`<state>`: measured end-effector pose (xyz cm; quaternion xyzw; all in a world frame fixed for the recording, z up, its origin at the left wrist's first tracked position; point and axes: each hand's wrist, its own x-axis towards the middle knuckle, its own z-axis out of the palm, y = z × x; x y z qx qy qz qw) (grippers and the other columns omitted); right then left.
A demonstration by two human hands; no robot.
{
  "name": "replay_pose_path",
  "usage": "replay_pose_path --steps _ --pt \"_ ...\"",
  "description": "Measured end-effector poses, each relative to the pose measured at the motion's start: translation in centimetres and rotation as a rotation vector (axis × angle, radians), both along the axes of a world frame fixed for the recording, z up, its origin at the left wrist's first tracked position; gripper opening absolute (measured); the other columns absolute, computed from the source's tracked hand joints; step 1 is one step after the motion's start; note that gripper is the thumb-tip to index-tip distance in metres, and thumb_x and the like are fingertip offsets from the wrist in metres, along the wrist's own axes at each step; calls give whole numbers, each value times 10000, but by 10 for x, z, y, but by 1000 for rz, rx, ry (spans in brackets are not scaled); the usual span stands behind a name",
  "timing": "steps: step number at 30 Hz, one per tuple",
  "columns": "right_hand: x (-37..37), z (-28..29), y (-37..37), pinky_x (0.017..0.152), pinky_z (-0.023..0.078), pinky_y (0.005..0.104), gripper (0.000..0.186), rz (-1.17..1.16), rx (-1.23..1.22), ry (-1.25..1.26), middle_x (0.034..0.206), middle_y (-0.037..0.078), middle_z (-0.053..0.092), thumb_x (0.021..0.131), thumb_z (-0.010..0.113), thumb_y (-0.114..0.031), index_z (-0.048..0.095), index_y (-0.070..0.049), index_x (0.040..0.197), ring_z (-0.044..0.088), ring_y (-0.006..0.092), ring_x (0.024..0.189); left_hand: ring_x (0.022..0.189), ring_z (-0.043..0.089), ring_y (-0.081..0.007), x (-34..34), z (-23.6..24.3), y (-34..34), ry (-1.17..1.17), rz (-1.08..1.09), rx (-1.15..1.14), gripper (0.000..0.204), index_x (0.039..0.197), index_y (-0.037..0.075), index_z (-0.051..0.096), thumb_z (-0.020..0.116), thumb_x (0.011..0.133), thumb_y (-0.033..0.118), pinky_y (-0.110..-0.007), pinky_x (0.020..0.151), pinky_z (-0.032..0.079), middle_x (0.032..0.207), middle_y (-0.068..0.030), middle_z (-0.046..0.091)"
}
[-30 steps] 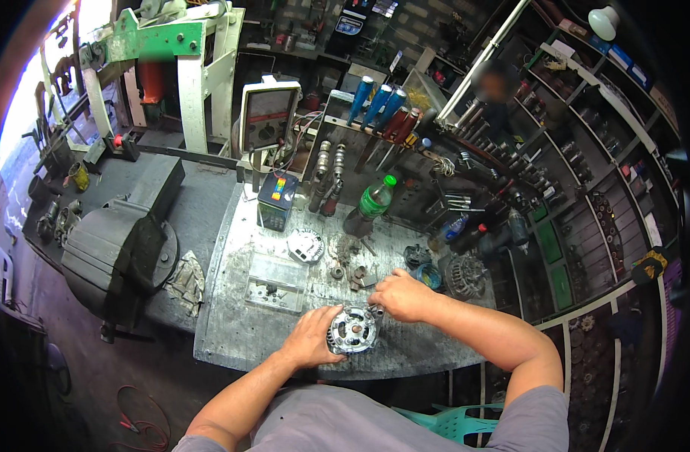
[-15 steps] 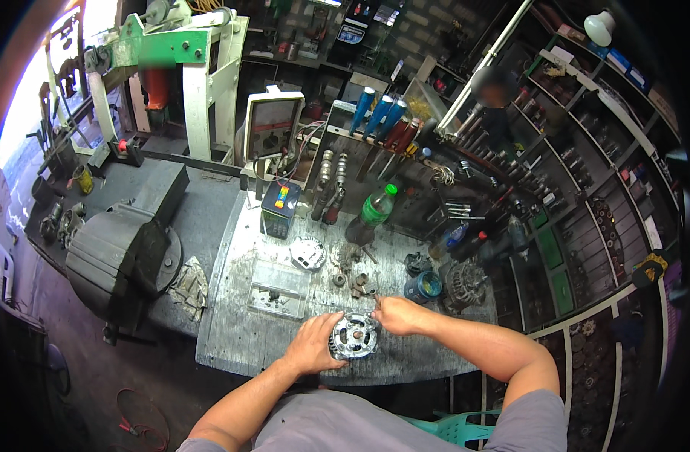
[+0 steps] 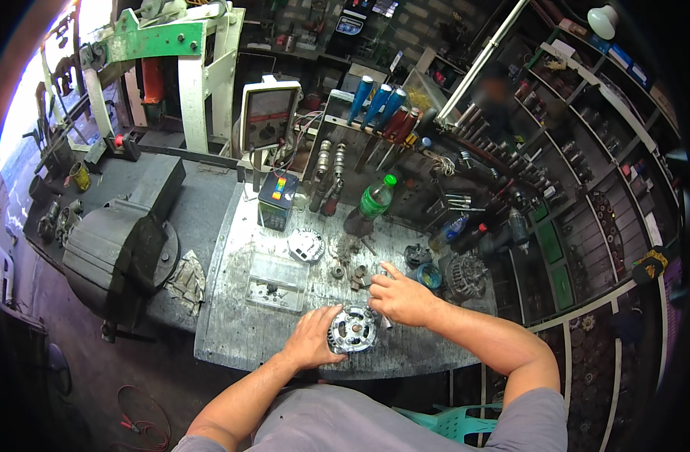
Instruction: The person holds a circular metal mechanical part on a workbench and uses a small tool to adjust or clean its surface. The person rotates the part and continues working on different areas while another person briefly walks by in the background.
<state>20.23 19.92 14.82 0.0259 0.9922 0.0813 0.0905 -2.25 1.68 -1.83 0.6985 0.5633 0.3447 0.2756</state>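
Near the front of the workbench sits an alternator (image 3: 353,328), its round slotted metal end facing up. Around its left side curls my left hand (image 3: 312,339), thumb at the near edge and fingers at the far edge. Close to the alternator's upper right is my right hand (image 3: 402,297), with the index finger raised and the other fingers curled. A short silvery metal end (image 3: 388,322) shows below that palm; whatever the fingers hold is mostly hidden. Small metal bushings (image 3: 358,277) lie just beyond.
A clear plastic box (image 3: 275,286) with small parts and a round metal cover (image 3: 306,245) lie to the left. Behind stand a green-labelled bottle (image 3: 373,202) and a screwdriver rack (image 3: 345,122). At right are a blue tin (image 3: 429,276) and another alternator (image 3: 465,276). A large vise (image 3: 115,245) stands far left.
My right hand has turned over and shifted slightly up and right, its index finger lifting. A silvery end now shows below it. My left hand keeps its grip on the alternator.
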Motion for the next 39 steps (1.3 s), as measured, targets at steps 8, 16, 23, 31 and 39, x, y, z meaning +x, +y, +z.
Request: replay_pose_path --steps 8,16,23,31,39 --pt "-15 -1 -17 1222 527 631 219 -515 -146 -291 1084 197 836 1020 731 -226 835 -43 1079 799 399 1211 1532 538 -422 -1 0 1 -7 0 20 1295 1784 141 402 1064 717 456 -562 1318 442 1651 -193 558" --pt "-11 -9 -17 1084 597 587 296 -867 -435 -184 1118 267 831 1093 707 -267 822 -7 1176 793 479 1134 1504 557 -432 -4 0 3 -16 -15 38 1287 1782 157 407 1063 716 456 -572 1300 456 1623 -192 570" --pt "0 2 -6 1336 381 677 161 -324 -43 -142 1068 85 716 979 742 -172 831 -94 1088 709 319 1194 1506 555 -432 -3 2 1 -3 -7 38 1304 1787 159 403 1074 711 465 -565 1297 458 1633 -191 564" --pt "1 8 7 1349 388 659 201 -90 -26 -101 1055 39 668 992 710 -178 834 -114 1137 680 268 1206 1509 554 -433 -4 5 3 2 -18 19 1292 1782 155 409 1073 718 467 -564 1300 458 1639 -191 562" --pt "-2 11 4 1374 373 664 211 -53 -8 -164 1091 28 685 1000 699 -190 823 -100 1144 677 250 1232 1538 531 -439 -2 2 1 2 -9 1 1286 1784 161 410 1072 725 467 -570 1314 448 1666 -200 545"
